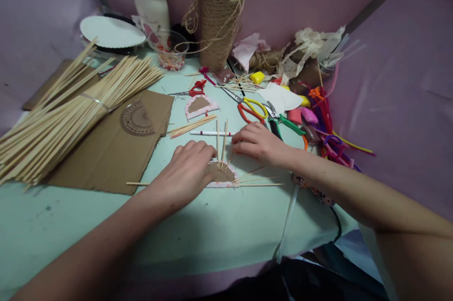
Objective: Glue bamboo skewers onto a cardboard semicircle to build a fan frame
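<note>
Pale green surface point(212, 230) — pink-edged, half-round brown cardboard point(217, 176) at centre, slim pale wooden sticks point(224, 144) fanning from it! Left hand point(189, 169) curls at its left end, right hand point(257, 143) bends beyond its far right — whether either grips, can't tell.

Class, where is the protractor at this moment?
In the head view, the protractor lies left of centre on the cardboard sheet, just right of the tied stick bundle.
</note>
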`<state>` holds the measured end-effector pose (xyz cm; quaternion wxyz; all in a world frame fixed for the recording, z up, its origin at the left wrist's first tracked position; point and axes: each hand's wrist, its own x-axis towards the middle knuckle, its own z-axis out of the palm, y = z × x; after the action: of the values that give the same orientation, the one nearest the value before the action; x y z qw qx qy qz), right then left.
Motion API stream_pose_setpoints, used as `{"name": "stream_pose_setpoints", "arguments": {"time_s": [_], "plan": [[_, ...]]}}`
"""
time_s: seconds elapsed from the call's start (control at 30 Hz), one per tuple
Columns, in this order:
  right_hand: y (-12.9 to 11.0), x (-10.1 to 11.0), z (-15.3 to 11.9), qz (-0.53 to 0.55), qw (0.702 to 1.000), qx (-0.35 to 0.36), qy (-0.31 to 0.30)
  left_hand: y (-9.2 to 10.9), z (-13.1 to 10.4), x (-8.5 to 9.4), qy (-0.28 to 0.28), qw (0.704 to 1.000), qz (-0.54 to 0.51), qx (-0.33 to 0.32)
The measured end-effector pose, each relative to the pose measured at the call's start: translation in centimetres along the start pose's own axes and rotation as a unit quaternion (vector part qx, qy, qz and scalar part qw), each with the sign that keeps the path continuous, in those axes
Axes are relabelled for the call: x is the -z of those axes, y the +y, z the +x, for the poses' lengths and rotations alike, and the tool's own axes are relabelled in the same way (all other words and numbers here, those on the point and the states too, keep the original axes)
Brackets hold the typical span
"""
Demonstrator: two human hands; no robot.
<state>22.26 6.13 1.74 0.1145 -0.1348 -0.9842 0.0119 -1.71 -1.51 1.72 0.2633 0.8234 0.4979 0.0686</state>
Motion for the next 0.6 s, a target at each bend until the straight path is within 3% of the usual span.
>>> {"name": "stream_pose_setpoints", "arguments": {"time_s": [0.17,0.43,0.6], "plan": [[-1.5,-0.3,-1.6,-0.043,0.998,-0.035,0.002,0.2,0.3,-0.5,0.060,0.998,-0.017,-0.011],[-2.7,-0.7,-2.1,-0.073,0.995,-0.059,-0.021,0.8,1.0,-0.6,0.077,0.997,-0.006,-0.001],[-2.2,-1.0,-0.9,-0.168,0.985,-0.002,-0.042,0.7,1.1,-0.9,0.081,0.997,-0.004,-0.003]]}}
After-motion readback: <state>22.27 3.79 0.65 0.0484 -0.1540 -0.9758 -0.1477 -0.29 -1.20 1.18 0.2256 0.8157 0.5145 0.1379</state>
